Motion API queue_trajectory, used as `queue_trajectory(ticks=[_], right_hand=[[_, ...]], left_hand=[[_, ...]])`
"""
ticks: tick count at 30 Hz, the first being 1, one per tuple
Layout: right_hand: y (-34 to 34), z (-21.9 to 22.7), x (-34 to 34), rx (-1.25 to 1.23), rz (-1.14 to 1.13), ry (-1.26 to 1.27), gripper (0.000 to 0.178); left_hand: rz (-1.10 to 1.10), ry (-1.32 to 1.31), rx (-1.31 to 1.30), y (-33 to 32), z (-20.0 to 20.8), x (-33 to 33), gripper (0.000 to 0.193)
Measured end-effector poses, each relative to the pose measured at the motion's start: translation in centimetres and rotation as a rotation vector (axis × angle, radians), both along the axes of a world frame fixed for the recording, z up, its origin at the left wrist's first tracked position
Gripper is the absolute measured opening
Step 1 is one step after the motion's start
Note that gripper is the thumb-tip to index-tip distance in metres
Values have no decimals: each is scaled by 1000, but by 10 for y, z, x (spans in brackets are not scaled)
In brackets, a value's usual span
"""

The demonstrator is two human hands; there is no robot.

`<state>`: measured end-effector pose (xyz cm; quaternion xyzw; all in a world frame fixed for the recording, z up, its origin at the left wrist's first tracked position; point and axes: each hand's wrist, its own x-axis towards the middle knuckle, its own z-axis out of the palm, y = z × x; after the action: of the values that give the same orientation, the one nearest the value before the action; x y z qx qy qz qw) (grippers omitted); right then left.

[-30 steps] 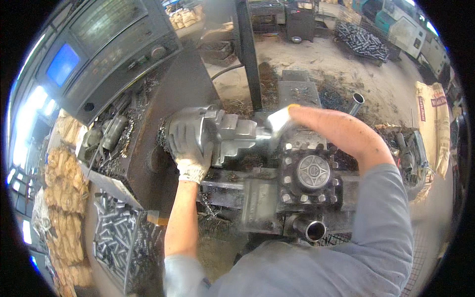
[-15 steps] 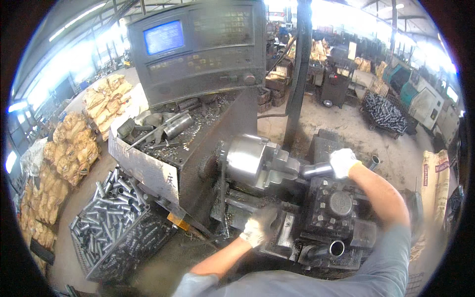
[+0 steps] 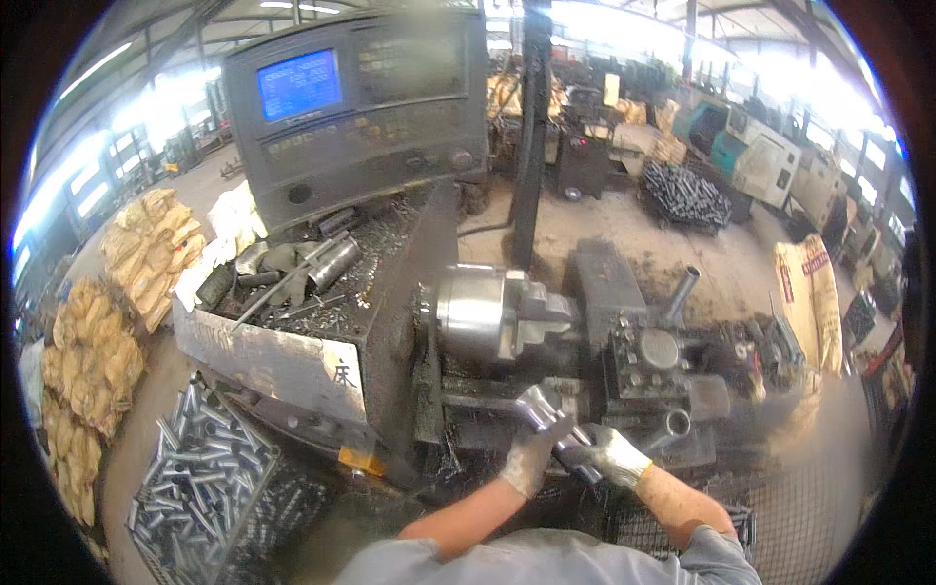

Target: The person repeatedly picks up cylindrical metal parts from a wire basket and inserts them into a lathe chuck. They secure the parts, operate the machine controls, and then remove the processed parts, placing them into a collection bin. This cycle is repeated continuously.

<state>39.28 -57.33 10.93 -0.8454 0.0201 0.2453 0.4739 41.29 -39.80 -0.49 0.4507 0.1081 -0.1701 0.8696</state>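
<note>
A shiny metal tube (image 3: pixel 535 405) slants in front of the lathe, gripped between my two gloved hands. My left hand (image 3: pixel 534 456) is closed round it from the left, its dark-stained fingers over the tube. From the right, my right hand (image 3: pixel 612 456) is closed on the lower part. Whether a second tube lies alongside is hidden by the fingers. Beyond my hands is the lathe chuck (image 3: pixel 473 310), its jaws (image 3: pixel 542 317) holding no tube. The tool turret (image 3: pixel 651 351) stands to the right, with a tube-shaped holder (image 3: pixel 673 426) pointing toward me.
A control panel (image 3: pixel 356 107) with a lit blue screen rises behind a chip-covered ledge (image 3: pixel 380 258) bearing tools. At lower left, a wire bin (image 3: pixel 255 502) holds many metal tubes. Stuffed sacks (image 3: pixel 93 341) line the left side. Another heap of tubes (image 3: pixel 685 193) sits in a cart farther back.
My right hand has drawn back from beside the chuck jaws toward me with the tube. My left hand has moved right and now grips it too. The view has shifted rightward.
</note>
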Motion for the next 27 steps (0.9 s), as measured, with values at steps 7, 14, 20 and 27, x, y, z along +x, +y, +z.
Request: queue_trajectory(ticks=[7,14,20,27], right_hand=[[-16,-115,-40,649,-251,141,53],[-191,-104,-169,-25,-136,88,66],[-322,-77,-297,-390,-930,473,60],[-224,-56,-133,-441,-470,-765,71]], left_hand=[[-264,174,73,-11,-52,-3,49],[-122,123,-292,-7,-29,-17,33],[-138,298,-306,6,12,-15,40],[-380,133,-423,0,28,-21,47]])
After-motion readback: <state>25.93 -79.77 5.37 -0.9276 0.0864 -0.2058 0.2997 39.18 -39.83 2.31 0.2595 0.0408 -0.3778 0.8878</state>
